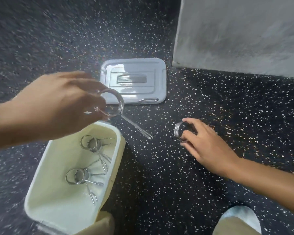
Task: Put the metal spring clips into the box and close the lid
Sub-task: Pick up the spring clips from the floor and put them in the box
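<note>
A pale plastic box [46,192] stands open on the floor at the lower left, with two metal spring clips [90,146] [78,176] lying inside. My left hand [58,106] hovers above the box's far rim, shut on a third spring clip [116,104] whose long handle points down to the right. To the right, my right hand [205,143] rests low on the floor, its fingers closed around the coil of another spring clip [177,132]. The white lid [159,78] lies flat beyond the box, with one more spring clip [148,100] on its near edge.
The floor is black rubber with white speckles. A grey concrete block [241,34] stands at the upper right. My knee [98,224] shows beside the box's near corner, and a covered foot [239,221] sits at the lower right.
</note>
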`<state>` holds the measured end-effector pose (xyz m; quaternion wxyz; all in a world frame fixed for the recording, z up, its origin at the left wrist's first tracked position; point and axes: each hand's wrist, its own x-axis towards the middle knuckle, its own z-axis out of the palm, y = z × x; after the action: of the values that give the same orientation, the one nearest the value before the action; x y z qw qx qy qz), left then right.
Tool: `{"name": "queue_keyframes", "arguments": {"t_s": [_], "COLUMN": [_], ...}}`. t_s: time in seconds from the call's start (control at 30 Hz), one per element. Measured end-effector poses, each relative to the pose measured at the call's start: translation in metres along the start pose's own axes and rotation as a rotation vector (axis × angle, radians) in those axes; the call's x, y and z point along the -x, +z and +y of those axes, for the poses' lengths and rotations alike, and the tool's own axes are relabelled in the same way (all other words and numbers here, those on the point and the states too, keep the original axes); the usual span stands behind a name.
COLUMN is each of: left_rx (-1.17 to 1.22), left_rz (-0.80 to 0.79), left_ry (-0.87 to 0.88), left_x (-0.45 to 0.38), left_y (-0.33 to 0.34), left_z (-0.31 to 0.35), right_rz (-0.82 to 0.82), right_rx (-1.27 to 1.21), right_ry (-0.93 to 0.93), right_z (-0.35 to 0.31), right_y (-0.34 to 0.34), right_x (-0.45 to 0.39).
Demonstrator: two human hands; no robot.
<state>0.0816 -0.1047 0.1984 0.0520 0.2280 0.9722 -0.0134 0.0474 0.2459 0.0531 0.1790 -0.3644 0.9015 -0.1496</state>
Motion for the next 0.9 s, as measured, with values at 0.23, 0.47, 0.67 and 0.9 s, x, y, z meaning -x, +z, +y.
{"name": "queue_keyframes", "arguments": {"t_s": [0.23, 0.47, 0.67, 0.9], "left_rx": [0.095, 0.091, 0.055, 0.129], "left_rz": [-0.028, -0.177, -0.301, -0.309], "left_ry": [-0.187, -0.249, -0.223, -0.153], "left_x": [0.095, 0.164, 0.188, 0.188], "left_y": [0.026, 0.065, 0.096, 0.145], "left_z": [0.013, 0.013, 0.008, 0.023], "right_rz": [-0.044, -0.113, -0.18, -0.224], "right_rx": [-0.101, -0.141, -0.064, -0.025], "right_ry": [-0.049, -0.023, -0.044, -0.093], "right_z": [-0.038, -0.075, -0.099, -0.124], "right_y": [-0.013, -0.035, -0.057, -0.069], "right_x": [-0.011, -0.016, -0.033, -0.061]}}
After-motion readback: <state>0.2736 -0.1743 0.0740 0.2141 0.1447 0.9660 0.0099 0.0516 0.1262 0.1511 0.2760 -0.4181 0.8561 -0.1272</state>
